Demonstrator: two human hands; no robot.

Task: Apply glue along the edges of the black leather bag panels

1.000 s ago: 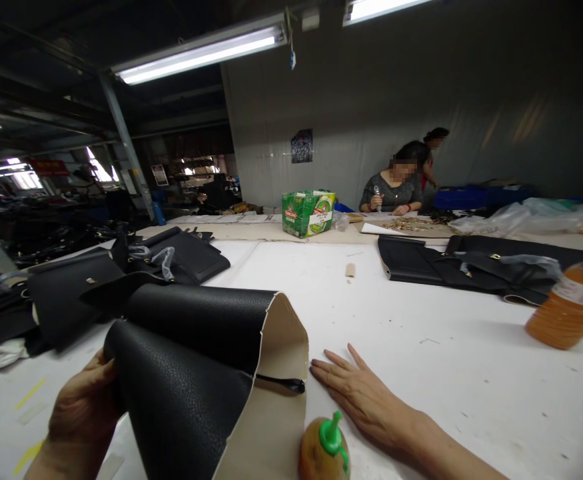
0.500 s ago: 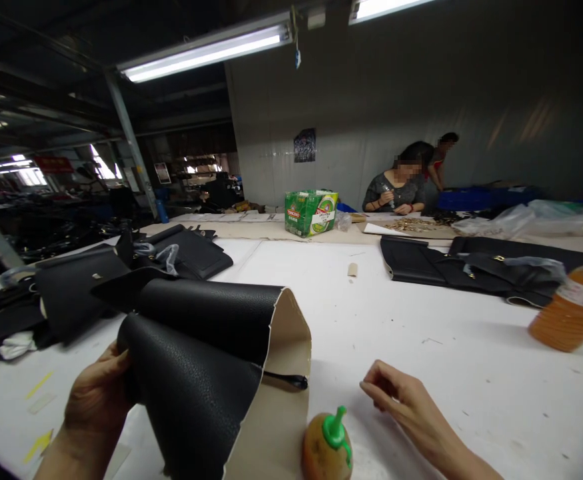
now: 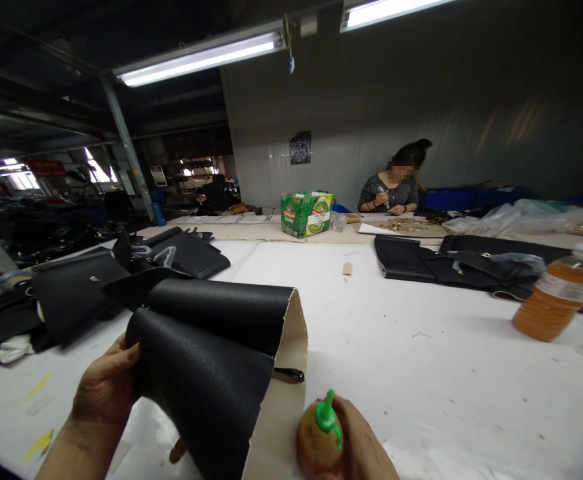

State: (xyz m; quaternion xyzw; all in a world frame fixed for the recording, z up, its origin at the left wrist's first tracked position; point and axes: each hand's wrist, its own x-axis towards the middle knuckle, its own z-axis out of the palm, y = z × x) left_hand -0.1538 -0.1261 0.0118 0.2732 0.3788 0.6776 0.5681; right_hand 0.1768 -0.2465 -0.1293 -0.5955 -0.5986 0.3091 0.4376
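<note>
My left hand [image 3: 105,383] is closed on the edge of a black leather bag piece [image 3: 206,373], thumb on top. The piece is folded over, with its beige lining facing right and a short black strap end [image 3: 291,375] sticking out of the opening. Right of it, my right hand [image 3: 364,443] is wrapped around the far side of a squat squeeze bottle [image 3: 316,437] with a green nozzle cap and amber contents. Most of the right fingers are hidden behind this bottle. A small brown object [image 3: 176,451] shows under the leather's lower edge.
Black leather pieces [image 3: 78,277] lie at the left, others [image 3: 411,260] at the right. A large bottle of orange liquid [image 3: 556,300] stands on the white table [image 3: 411,387]. Farther back are a green carton [image 3: 305,215] and a seated person [image 3: 394,183].
My right hand has moved left from the bare table onto the squeeze bottle and closed around it. My left hand and the leather have shifted slightly right.
</note>
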